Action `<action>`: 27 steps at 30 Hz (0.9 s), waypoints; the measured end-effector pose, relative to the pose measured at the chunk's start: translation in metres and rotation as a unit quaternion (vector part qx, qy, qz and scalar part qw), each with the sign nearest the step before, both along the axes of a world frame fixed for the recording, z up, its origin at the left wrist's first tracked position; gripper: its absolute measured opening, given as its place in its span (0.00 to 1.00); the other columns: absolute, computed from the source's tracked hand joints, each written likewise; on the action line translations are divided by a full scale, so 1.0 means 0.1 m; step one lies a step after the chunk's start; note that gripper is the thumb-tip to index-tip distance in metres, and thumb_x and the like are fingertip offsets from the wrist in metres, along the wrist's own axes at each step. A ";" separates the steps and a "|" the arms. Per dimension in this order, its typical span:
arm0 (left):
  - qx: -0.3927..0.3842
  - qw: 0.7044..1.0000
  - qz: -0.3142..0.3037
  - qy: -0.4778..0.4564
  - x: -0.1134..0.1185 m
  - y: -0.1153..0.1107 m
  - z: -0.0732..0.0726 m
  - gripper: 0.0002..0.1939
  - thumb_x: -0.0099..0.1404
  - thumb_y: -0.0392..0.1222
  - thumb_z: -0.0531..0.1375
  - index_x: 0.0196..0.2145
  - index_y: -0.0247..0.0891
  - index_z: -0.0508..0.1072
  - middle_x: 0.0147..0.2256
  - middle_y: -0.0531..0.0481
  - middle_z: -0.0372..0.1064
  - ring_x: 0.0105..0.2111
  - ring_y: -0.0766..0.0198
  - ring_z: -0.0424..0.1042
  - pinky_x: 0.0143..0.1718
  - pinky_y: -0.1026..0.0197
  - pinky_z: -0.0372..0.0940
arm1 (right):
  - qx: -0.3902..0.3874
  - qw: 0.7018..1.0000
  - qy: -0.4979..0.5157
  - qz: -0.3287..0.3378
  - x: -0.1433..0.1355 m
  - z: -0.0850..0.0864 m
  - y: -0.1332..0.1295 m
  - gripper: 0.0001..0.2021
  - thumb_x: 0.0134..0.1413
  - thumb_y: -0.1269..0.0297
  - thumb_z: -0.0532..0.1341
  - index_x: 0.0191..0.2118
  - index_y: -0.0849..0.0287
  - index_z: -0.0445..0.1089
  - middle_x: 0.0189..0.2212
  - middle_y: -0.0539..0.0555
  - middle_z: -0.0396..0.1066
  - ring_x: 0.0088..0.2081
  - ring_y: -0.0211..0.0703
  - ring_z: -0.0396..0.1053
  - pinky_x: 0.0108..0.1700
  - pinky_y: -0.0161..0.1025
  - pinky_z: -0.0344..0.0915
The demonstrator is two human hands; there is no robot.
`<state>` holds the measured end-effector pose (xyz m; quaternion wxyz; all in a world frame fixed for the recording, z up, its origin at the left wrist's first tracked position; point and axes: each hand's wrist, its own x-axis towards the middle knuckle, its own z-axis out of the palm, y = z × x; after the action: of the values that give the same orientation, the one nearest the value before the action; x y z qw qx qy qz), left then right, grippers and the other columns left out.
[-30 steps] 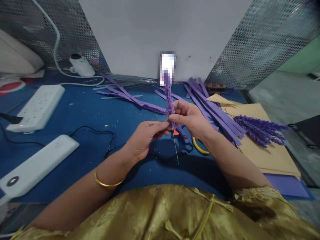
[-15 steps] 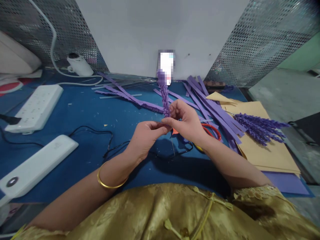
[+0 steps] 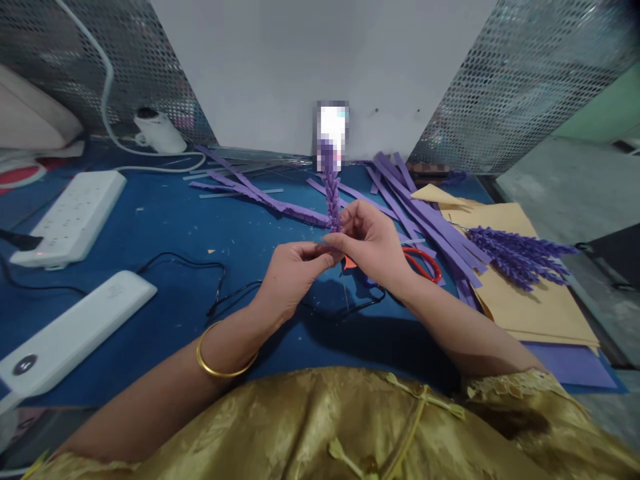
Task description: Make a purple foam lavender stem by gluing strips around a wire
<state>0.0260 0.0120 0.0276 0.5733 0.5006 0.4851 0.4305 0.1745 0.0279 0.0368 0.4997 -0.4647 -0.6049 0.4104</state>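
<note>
Upright between my hands stands a purple paper lavender stem [image 3: 333, 197], its tip overlapping the blurred phone behind. My left hand [image 3: 297, 270] pinches the lower end, thumb and fingers closed on it. Around the base of the flower, my right hand [image 3: 373, 243] is closed from the other side. A fringed purple paper strip [image 3: 305, 213] runs leftward from the flower across the table. Below the hands a thin wire [image 3: 346, 297] sticks down. Red-handled scissors [image 3: 425, 263] lie partly hidden beneath my right hand.
Purple strips [image 3: 425, 213] lie at the back right, near finished lavender stems [image 3: 520, 257] on tan paper [image 3: 540, 313]. On the left are a white power strip [image 3: 75, 217], a white power bank [image 3: 80, 330] and a black cable [image 3: 180, 257]. A phone [image 3: 333, 123] leans against the back panel.
The flower tip has shifted slightly to the right. Both hands keep almost the same place and grip.
</note>
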 end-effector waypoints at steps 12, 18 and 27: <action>0.016 0.999 0.000 -0.046 0.00 0.00 0.01 0.07 0.50 0.44 0.73 0.23 0.40 0.81 0.27 0.51 0.76 0.32 0.60 0.72 0.40 0.60 0.64 | -0.092 0.982 0.134 0.093 0.04 0.02 0.04 0.11 0.46 0.62 0.72 0.34 0.59 0.73 0.26 0.48 0.71 0.28 0.35 0.68 0.31 0.34 0.66; -0.032 0.989 -0.025 -0.141 0.01 0.01 0.00 0.09 0.49 0.43 0.73 0.29 0.38 0.83 0.32 0.47 0.79 0.39 0.59 0.74 0.48 0.58 0.64 | -0.146 0.952 0.184 0.194 0.12 0.04 0.09 0.13 0.50 0.57 0.71 0.39 0.59 0.76 0.33 0.52 0.76 0.29 0.34 0.69 0.30 0.32 0.65; -0.024 0.993 -0.035 -0.115 0.01 0.01 -0.02 0.08 0.56 0.45 0.69 0.27 0.38 0.83 0.26 0.51 0.76 0.29 0.66 0.66 0.34 0.63 0.59 | -0.117 0.962 0.198 0.148 0.11 -0.01 0.14 0.12 0.47 0.58 0.73 0.33 0.60 0.74 0.28 0.50 0.73 0.25 0.34 0.69 0.29 0.34 0.69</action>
<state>0.0267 0.0133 0.0253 0.6514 0.4508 0.4085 0.4534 0.1855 0.0414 0.0357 0.4854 -0.3345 -0.5040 0.6312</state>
